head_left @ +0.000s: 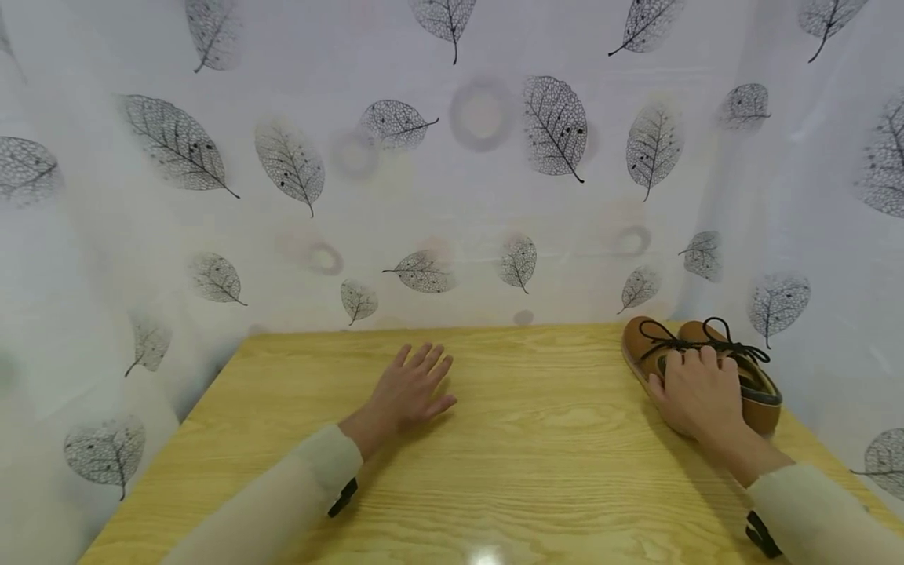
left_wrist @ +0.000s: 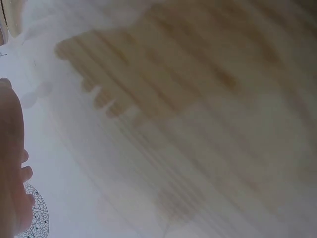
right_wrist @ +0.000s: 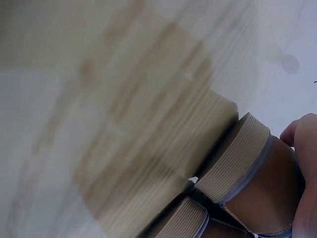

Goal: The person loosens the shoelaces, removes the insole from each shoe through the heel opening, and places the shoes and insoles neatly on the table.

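A pair of brown shoes (head_left: 761, 416) with black laces and pale ridged soles sits side by side at the table's far right corner. My right hand (head_left: 702, 392) lies over the heel half of the left shoe (head_left: 639, 337), gripping it with the thumb along its outer side and the fingers bent at its opening. In the right wrist view, the heels (right_wrist: 237, 158) stand close over the wood, with part of the hand (right_wrist: 307, 163) at the upper's side. My left hand (head_left: 413, 388) is palm down over the table's middle left, fingers spread, holding nothing; its edge (left_wrist: 12, 163) shows in the left wrist view.
The light wooden table (head_left: 494, 486) has a glossy, reflecting top. A whitish curtain (head_left: 452, 196) printed with dark leaf skeletons hangs behind the table and along both sides. The shoes stand right by the back and right edges.
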A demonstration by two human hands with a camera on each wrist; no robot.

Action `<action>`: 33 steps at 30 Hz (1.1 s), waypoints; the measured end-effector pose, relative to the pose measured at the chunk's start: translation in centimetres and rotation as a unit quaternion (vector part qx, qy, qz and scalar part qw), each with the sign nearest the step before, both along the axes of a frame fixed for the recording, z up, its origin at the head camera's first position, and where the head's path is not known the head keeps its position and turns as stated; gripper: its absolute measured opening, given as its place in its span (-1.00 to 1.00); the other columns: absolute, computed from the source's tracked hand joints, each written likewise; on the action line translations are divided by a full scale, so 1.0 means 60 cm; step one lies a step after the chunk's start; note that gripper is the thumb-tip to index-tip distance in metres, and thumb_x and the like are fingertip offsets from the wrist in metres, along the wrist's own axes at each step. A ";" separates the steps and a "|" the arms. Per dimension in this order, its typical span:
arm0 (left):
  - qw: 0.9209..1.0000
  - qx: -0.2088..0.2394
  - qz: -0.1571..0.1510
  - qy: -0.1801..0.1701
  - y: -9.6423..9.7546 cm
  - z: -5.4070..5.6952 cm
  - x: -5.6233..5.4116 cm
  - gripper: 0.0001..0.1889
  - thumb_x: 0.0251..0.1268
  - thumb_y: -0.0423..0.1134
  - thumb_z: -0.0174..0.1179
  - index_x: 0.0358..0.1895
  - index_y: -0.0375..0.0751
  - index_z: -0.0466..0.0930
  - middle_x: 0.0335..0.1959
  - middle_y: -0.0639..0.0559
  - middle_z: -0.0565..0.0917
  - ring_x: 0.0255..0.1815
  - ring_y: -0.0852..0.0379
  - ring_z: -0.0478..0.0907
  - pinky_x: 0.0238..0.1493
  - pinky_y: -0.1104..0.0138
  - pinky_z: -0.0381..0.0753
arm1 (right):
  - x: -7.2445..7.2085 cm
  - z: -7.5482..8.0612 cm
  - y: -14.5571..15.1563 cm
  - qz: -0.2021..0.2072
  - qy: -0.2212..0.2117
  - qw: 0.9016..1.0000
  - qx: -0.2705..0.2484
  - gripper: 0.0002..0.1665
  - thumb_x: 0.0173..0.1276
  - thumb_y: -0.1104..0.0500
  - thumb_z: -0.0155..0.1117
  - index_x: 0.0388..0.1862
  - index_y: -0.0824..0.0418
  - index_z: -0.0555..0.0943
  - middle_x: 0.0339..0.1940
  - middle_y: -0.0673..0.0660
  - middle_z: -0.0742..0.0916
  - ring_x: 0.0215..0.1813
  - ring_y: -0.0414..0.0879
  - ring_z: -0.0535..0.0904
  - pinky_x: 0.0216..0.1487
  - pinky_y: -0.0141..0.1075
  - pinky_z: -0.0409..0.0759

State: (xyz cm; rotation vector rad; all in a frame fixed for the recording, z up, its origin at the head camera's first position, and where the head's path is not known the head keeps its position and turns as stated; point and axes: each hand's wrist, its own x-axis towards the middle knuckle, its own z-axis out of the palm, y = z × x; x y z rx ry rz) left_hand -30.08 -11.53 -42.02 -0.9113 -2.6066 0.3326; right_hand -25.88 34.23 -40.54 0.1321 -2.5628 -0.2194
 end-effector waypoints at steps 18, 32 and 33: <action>1.000 -0.007 -0.007 0.010 0.025 -0.001 0.001 -0.23 0.47 0.35 -0.20 0.52 -0.10 0.25 0.54 -0.07 0.29 0.55 -0.07 0.22 0.49 -0.05 0.17 | -0.008 -0.003 -0.004 0.039 -0.003 0.999 -0.022 -0.59 0.33 0.04 0.18 -0.53 0.38 0.47 -0.60 0.30 0.58 -0.52 0.25 0.50 -0.54 0.13 0.42; 1.000 0.000 -0.025 0.007 0.044 -0.003 0.000 -0.25 0.48 0.33 -0.22 0.53 -0.09 0.24 0.53 -0.08 0.30 0.55 -0.08 0.22 0.50 -0.05 0.16 | -0.009 0.004 -0.037 0.056 -0.024 0.998 -0.019 -0.57 0.36 0.02 0.16 -0.55 0.34 0.48 -0.64 0.24 0.56 -0.56 0.21 0.48 -0.61 0.08 0.41; 1.000 0.000 -0.026 0.010 0.044 -0.003 0.000 -0.25 0.48 0.34 -0.22 0.52 -0.09 0.24 0.53 -0.08 0.30 0.55 -0.08 0.22 0.50 -0.05 0.16 | -0.010 0.004 -0.039 0.058 -0.021 0.998 -0.019 -0.57 0.35 0.02 0.16 -0.54 0.35 0.48 -0.64 0.24 0.56 -0.56 0.20 0.48 -0.62 0.07 0.41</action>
